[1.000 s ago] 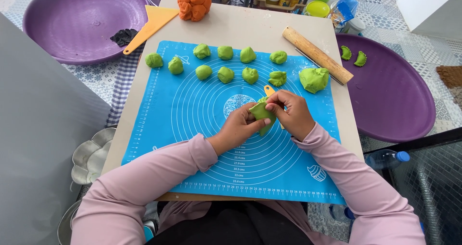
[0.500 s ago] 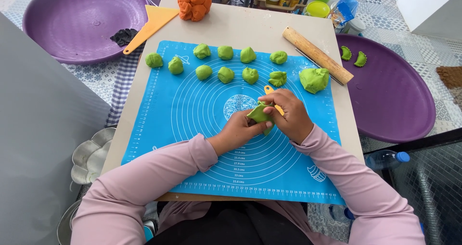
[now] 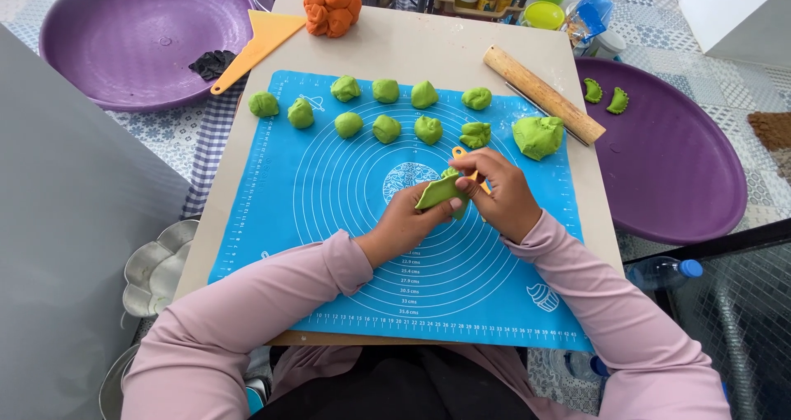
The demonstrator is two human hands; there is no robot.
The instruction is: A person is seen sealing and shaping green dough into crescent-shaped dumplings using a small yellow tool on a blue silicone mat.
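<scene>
Both hands on one green dough piece, above blue mat.
Left hand (image 3: pixel 405 220) and right hand (image 3: pixel 501 196): fingers clamped on flattened green dough piece (image 3: pixel 439 191), held over mat (image 3: pixel 329 197) centre; small orange tool (image 3: pixel 463 154) at the right hand.

light: bright, even daylight | shadows: soft, short | glare: none | focus: sharp | edges: slight wide-angle bend
</scene>
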